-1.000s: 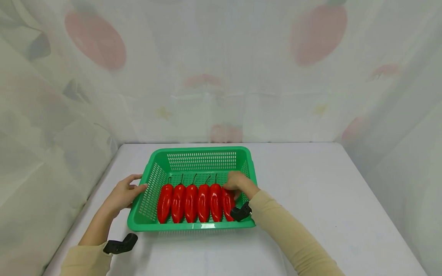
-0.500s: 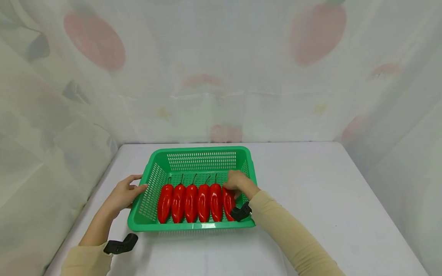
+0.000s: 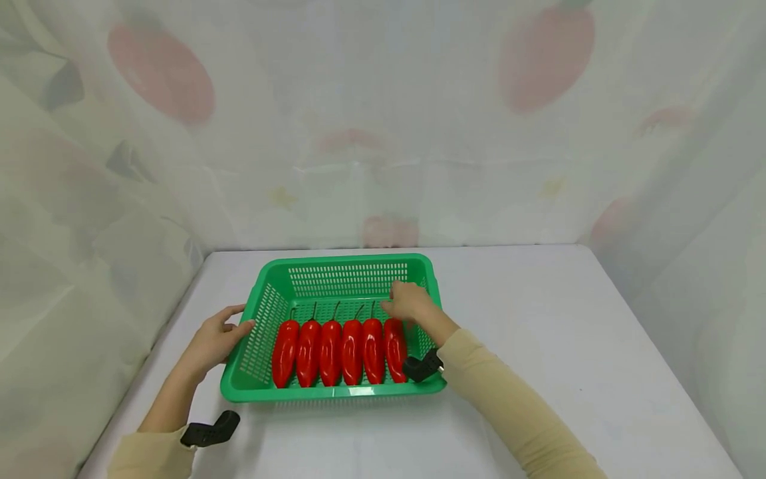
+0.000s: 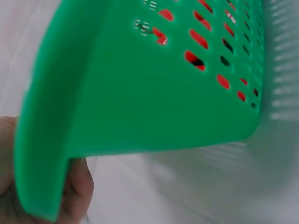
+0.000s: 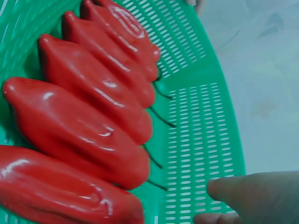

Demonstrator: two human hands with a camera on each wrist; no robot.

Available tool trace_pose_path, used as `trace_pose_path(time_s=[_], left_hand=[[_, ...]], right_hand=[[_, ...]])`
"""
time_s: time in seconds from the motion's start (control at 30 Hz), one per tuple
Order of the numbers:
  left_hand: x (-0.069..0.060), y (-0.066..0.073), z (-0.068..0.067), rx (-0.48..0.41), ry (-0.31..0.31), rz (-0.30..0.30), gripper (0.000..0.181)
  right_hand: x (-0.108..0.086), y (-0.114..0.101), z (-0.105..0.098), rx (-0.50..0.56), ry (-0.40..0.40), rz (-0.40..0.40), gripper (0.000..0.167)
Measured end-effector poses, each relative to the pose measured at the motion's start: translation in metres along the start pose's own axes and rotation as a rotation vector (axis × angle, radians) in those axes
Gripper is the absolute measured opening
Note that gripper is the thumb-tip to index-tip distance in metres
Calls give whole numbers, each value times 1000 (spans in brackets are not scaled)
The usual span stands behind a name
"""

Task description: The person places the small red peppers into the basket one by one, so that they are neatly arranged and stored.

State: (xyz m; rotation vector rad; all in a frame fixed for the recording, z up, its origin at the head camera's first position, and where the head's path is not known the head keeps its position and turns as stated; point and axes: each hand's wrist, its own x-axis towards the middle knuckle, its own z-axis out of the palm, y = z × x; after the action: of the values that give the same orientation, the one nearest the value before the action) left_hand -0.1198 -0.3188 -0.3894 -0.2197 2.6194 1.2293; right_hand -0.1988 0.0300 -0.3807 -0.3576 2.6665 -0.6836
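Several glossy red peppers with thin dark stems lie side by side in a green plastic basket. My left hand grips the basket's left rim, thumb on top. In the left wrist view, its fingers curl behind the rim. Over the right part of the basket is my right hand, at the stem end of the rightmost pepper. It holds nothing; in the right wrist view, its extended fingers are apart from the peppers. The rightmost pepper's stem is hidden by the hand.
The basket stands on a white-covered table, left of its middle. Pale printed cloth hangs behind the table and along both sides. Slotted walls rise around the peppers, and a bare strip of basket floor lies beyond their stems.
My right hand has let go of the rightmost pepper and moved up and slightly away from it. The left hand keeps its hold on the rim, and the basket has hardly moved.
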Motion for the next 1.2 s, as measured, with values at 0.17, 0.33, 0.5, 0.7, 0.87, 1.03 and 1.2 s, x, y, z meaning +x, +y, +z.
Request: trace_pose_path(time_s=[0.17, 0.33, 0.5, 0.7, 0.87, 1.03, 1.2], left_hand=[[0, -1, 0, 63, 35, 32, 68], [-1, -2, 1, 154, 89, 56, 67], [-2, -4, 2, 206, 168, 93, 63], [-2, -4, 3, 245, 225, 151, 58], [-5, -1, 3, 262, 230, 154, 57], [-8, -1, 3, 298, 284, 208, 52], [-10, -2, 3, 342, 357, 328, 42]], right_hand=[[-5, 1, -12, 36, 15, -46, 38], [-10, 7, -23, 38, 90, -112, 33], [-17, 17, -30, 96, 164, -145, 31], [-29, 30, -41, 124, 283, -182, 29], [-40, 49, -44, 120, 369, -212, 25], [-50, 71, -43, 86, 433, -229, 22], [-59, 95, -44, 53, 480, -253, 19]])
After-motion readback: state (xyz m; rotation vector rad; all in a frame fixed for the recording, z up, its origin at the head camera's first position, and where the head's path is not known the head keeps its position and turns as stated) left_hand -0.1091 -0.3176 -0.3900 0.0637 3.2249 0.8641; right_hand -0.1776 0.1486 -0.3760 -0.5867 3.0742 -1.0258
